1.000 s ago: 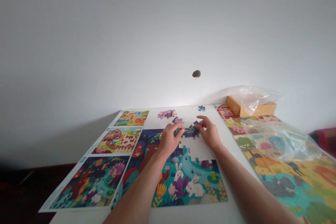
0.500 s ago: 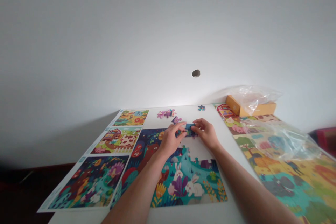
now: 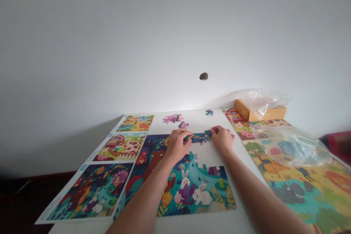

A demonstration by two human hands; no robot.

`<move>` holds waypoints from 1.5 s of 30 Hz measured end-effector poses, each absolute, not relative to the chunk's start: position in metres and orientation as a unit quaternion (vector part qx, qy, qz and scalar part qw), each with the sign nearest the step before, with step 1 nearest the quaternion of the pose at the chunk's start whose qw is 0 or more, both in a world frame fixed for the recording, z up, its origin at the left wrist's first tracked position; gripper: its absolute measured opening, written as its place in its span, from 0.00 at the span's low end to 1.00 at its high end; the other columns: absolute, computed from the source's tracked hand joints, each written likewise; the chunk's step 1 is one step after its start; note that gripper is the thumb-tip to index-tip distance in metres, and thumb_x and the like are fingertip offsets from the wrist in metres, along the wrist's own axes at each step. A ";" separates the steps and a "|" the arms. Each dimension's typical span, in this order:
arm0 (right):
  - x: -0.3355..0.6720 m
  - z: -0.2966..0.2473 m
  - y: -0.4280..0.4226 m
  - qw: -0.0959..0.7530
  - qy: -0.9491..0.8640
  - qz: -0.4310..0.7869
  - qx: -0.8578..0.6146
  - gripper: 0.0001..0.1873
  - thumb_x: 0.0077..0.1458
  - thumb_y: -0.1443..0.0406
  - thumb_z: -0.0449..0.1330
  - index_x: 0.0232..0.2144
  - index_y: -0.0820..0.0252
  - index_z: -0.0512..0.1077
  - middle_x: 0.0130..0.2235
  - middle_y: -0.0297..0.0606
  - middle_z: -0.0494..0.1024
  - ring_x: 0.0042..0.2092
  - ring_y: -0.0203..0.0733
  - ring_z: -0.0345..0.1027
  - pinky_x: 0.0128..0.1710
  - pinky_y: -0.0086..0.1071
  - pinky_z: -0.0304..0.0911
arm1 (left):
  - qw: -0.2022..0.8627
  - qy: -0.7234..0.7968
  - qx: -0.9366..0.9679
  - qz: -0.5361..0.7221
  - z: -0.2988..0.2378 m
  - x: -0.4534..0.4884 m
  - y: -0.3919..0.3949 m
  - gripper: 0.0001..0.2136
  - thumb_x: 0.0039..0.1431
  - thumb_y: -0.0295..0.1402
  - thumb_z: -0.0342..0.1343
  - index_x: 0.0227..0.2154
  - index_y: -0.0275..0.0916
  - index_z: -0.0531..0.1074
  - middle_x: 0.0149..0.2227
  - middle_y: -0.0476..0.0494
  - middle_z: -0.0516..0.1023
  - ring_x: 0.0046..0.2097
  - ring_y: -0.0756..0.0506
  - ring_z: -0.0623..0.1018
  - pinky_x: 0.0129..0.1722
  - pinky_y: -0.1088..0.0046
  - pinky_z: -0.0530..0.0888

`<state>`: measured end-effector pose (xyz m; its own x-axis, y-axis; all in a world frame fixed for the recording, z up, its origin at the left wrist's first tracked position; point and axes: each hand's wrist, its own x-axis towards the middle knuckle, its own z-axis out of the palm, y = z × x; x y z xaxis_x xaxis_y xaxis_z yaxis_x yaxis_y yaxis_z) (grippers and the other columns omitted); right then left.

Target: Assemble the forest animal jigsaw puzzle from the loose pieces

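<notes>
A partly assembled jigsaw puzzle [image 3: 192, 193] with white rabbits and dark forest lies on the white table, with a gap in its upper right part. My left hand [image 3: 177, 146] is closed at the puzzle's top row, fingertips and thumb on the dark blue strip [image 3: 197, 138]. My right hand [image 3: 223, 139] pinches a dark blue puzzle piece [image 3: 207, 134] at the right end of that strip. Whether this piece is locked in I cannot tell. Beyond the hands lie a purple piece [image 3: 183, 125], a pink-purple cluster of pieces [image 3: 172, 118] and a teal piece [image 3: 210, 112].
On the left lies a sheet with three reference pictures [image 3: 94, 190]. To the right are an animal puzzle [image 3: 298, 190], a clear plastic bag [image 3: 304, 151] and an orange box [image 3: 270, 113] with more plastic on it. A white wall [image 3: 164, 44] with a hole [image 3: 203, 76] stands behind.
My right hand has moved right, away from my left hand, to the end of the top strip. More of the blue strip between the hands now shows. My left hand has barely moved.
</notes>
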<state>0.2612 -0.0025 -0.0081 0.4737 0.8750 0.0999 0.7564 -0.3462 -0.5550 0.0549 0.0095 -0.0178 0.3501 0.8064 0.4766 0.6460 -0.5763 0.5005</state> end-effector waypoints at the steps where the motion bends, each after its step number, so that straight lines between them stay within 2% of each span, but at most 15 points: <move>1: 0.260 -0.008 -0.003 0.269 -0.504 0.107 -0.814 0.11 0.56 0.63 0.55 0.35 0.53 0.78 0.33 0.40 0.79 0.49 0.50 0.64 0.49 0.42 0.47 | 0.112 0.447 0.815 0.352 -0.018 0.055 0.009 0.12 0.56 0.26 0.59 0.41 0.46 0.77 0.41 0.47 0.76 0.46 0.43 0.73 0.49 0.64 0.69; 8: 0.257 -0.007 -0.006 0.221 -0.506 0.068 -0.831 0.10 0.54 0.64 0.55 0.33 0.55 0.77 0.43 0.44 0.76 0.49 0.54 0.60 0.46 0.44 0.48 | 0.115 0.448 0.820 0.338 -0.017 0.055 0.009 0.11 0.55 0.26 0.59 0.40 0.45 0.78 0.41 0.48 0.77 0.46 0.43 0.72 0.49 0.64 0.68; 26: 0.254 -0.010 -0.004 0.199 -0.496 0.037 -0.844 0.13 0.57 0.61 0.54 0.38 0.57 0.77 0.45 0.48 0.71 0.51 0.56 0.59 0.49 0.46 0.49 | 0.121 0.451 0.818 0.336 -0.017 0.056 0.010 0.10 0.54 0.26 0.59 0.38 0.46 0.79 0.40 0.48 0.77 0.45 0.44 0.73 0.49 0.65 0.69; 33: 0.255 -0.008 -0.007 0.212 -0.499 0.045 -0.839 0.12 0.54 0.59 0.59 0.40 0.56 0.73 0.46 0.46 0.70 0.52 0.56 0.58 0.50 0.45 0.49 | 0.120 0.450 0.818 0.338 -0.016 0.056 0.009 0.10 0.54 0.25 0.58 0.37 0.46 0.79 0.40 0.48 0.77 0.45 0.44 0.73 0.48 0.64 0.69; 45: 0.257 -0.009 -0.006 0.213 -0.494 0.066 -0.840 0.12 0.55 0.58 0.60 0.41 0.55 0.72 0.46 0.45 0.70 0.52 0.54 0.58 0.49 0.43 0.48 | 0.120 0.454 0.818 0.333 -0.014 0.056 0.008 0.10 0.55 0.26 0.58 0.37 0.45 0.79 0.40 0.48 0.77 0.45 0.44 0.73 0.49 0.64 0.69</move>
